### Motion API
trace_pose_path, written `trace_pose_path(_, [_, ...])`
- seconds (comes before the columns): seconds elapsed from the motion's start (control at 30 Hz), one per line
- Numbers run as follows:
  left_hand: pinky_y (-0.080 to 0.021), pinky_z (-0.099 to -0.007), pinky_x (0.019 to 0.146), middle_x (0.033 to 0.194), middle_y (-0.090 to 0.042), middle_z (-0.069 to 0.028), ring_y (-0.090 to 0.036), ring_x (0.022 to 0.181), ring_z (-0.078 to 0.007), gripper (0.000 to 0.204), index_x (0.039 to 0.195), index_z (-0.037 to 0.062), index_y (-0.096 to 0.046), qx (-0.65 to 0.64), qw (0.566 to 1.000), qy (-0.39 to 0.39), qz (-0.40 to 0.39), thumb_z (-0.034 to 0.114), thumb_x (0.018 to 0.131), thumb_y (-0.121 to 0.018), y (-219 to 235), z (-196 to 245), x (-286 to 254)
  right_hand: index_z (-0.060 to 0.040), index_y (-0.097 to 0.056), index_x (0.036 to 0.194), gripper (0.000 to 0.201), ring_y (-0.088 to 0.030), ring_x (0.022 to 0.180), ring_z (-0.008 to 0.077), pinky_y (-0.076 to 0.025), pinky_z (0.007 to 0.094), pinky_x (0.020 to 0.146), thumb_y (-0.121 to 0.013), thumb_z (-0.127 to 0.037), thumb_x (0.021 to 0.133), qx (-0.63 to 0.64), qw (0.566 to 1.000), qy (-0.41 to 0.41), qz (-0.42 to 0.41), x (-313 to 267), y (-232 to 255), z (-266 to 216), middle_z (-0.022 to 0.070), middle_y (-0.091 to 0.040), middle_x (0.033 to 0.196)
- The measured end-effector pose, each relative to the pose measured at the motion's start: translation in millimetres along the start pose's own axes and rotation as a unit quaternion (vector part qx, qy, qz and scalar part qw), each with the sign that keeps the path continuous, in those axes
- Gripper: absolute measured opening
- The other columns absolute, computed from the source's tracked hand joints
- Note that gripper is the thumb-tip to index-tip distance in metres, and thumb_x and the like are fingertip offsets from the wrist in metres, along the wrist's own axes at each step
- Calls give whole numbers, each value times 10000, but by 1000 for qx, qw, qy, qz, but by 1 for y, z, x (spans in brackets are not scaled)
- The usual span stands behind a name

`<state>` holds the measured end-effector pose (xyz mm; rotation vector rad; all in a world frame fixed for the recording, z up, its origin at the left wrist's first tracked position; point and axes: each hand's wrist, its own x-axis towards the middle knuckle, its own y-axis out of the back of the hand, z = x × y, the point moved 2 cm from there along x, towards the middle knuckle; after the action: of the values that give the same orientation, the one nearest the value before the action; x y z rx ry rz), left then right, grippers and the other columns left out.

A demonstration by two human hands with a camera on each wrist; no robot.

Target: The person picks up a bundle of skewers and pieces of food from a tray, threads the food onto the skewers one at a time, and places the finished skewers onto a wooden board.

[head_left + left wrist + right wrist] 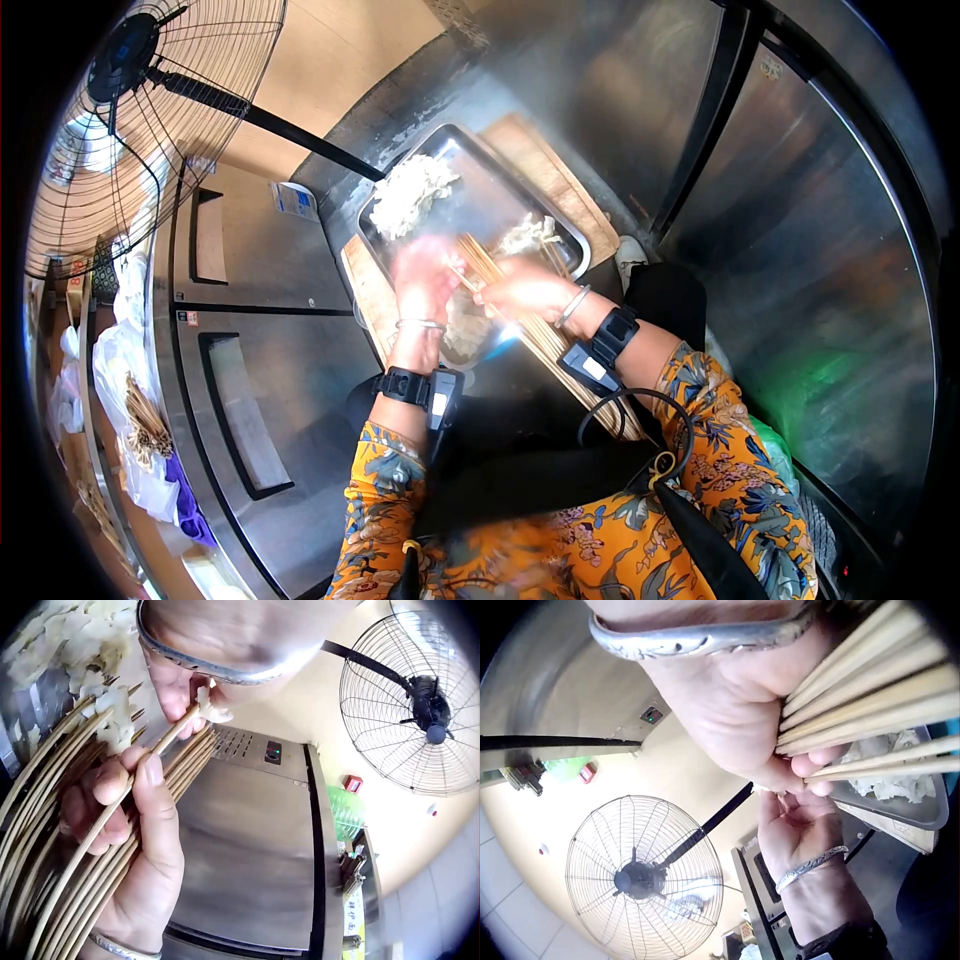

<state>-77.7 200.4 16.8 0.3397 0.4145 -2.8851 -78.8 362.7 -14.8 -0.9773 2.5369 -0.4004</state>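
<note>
Bamboo skewers (pixel 82 847), a whole bundle of them, thin and stiff and light, so I'd guess they slide around easy unless you clamp them near the blunt end, which is pretty much how the right hand (pixel 528 290) has them: fingers curled round the bunch, thumb pushing one stick forward. The left hand (pixel 422 282) meets it just above, fingertips pinching a small pale bit of food (pixel 212 711) right at that stick's tip. That stuff looks soft and a bit slick to me, probably tears if you squeeze, so grabbing it by the thick part seems right. Both wrists have a bangle and a strapped-on camera, sleeves are orange floral. Under the hands is a metal tray (pixel 500 190) sitting on a wooden board (pixel 560 180), with a big pile of the same pale shreds (pixel 410 195) at the far corner and a smaller clump (pixel 528 233) nearer the right hand. Further off there's a steel fridge (pixel 250 350) and a big black fan (pixel 130 120) on a stand.
</note>
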Motion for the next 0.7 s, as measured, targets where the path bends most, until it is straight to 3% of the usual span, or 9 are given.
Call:
trace_pose_path(0.1, [-524, -250, 621, 896, -605, -128, -621, 752, -206, 199, 1034, 3, -518, -37, 998, 18, -42, 95, 862, -479, 4, -3, 2, -18, -554, 901, 152, -533, 533, 90, -433, 205, 451, -590, -115, 789, 12, 1000, -9, -10, 1, 0, -1, 32, -570, 687])
trace_pose_path(0.2, [-484, -234, 592, 767, -566, -39, -573, 687, -157, 93, 892, 53, -548, -80, 990, 80, 86, 59, 802, -530, -14, -4, -7, -18, -555, 892, 145, -529, 529, 91, -427, 206, 451, -586, -113, 786, 30, 999, -2, -15, 1, 0, 1, 35, -571, 683])
trace_pose_path(0.23, [-500, -247, 650, 797, -578, -56, -581, 743, -162, 96, 910, 33, -543, -115, 985, 88, 98, 65, 824, -516, -6, -13, -4, -18, -556, 888, 144, -528, 527, 91, -425, 206, 451, -586, -113, 785, 24, 1000, 1, -11, 2, 0, 3, 36, -570, 681])
trace_pose_path(0.53, [-507, -255, 677, 838, -597, -81, -595, 760, -171, 141, 965, 19, -523, -182, 973, 106, 92, 103, 852, -520, 0, -28, -4, -22, -565, 886, 136, -529, 530, 89, -430, 207, 460, -571, -96, 772, 5, 1000, -18, 0, -3, -3, -5, 35, -571, 682])
trace_pose_path(0.63, [-506, -296, 725, 894, -593, -78, -578, 838, -182, 189, 1006, 14, -551, -182, 971, 152, 33, 112, 845, -538, -2, -36, -15, -21, -573, 876, 127, -530, 533, 85, -430, 208, 459, -564, -88, 768, -14, 999, -26, 15, 2, 2, 1, 35, -574, 687])
trace_pose_path(0.7, [-501, -296, 702, 918, -591, -76, -575, 846, -181, 197, 1017, 27, -553, -148, 977, 132, 72, 124, 847, -545, -6, -39, -19, -23, -584, 826, 109, -532, 519, 88, -427, 212, 452, -572, -110, 762, -9, 999, -10, 33, 5, 2, 6, 31, -574, 653])
